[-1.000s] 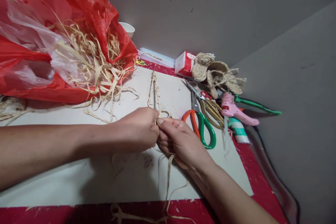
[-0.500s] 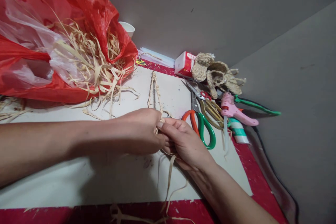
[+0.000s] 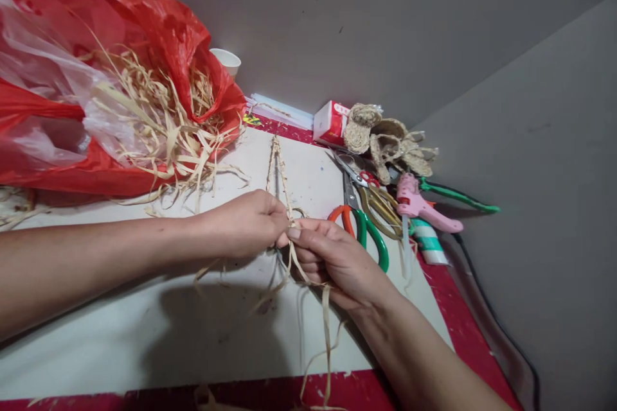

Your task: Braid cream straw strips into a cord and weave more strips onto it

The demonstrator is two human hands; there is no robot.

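Observation:
A thin braided raffia cord (image 3: 284,183) runs away from my hands over the white board, forming a narrow loop that comes to a point at its far end. My left hand (image 3: 258,221) is closed at the near end of the braid, its fingertips partly hidden. Beside it, my right hand (image 3: 337,257) pinches the same end between thumb and fingers. Loose raffia strands (image 3: 326,327) trail from my right hand down toward the board's front edge, and more hang between the two hands.
A red plastic bag (image 3: 183,19) spills raffia (image 3: 178,135) at left. To the right lie orange-and-green-handled scissors (image 3: 378,241), other cutters (image 3: 383,209), a pink glue gun (image 3: 424,205) with a black cable, a green-striped roll (image 3: 429,241), a red-and-white box (image 3: 330,122) and coiled woven pieces (image 3: 380,135).
My left hand has drawn back slightly to the left and turned, uncovering strands at the braid's end. The right hand keeps its pinch. The whole view has shifted slightly.

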